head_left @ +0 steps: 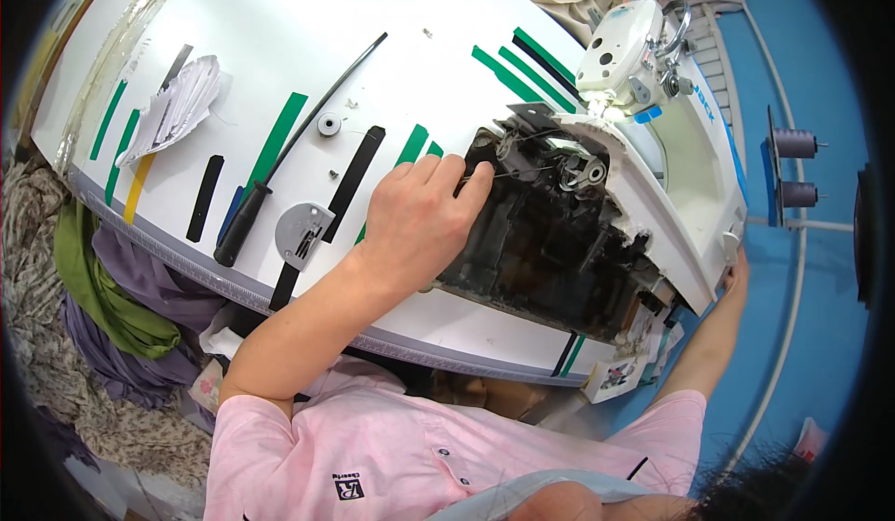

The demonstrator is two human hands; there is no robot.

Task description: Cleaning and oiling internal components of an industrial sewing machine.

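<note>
A white sewing machine [671,176] is tipped up from the table, baring its dark, oily underside and the cavity [541,251] below. My left hand [419,209] is over the left edge of this cavity, thumb and forefinger pinched together. A thin metal piece seems to run from the fingertips toward the round hook part [589,172]; its kind is unclear. At the machine's right end is my right hand [737,274], its fingers mostly hidden against the housing. Left of my left arm lie a metal needle plate [305,232], a small bobbin [328,124] and a long black-handled screwdriver [244,227].
Green and black tape strips [280,139] mark the white table [270,18]. A crumpled white paper piece [182,106] lies at the left. Two purple thread spools [795,143] stand at the right. Fabric [117,288] hangs beyond the left front edge, along which a ruler strip [401,346] runs.
</note>
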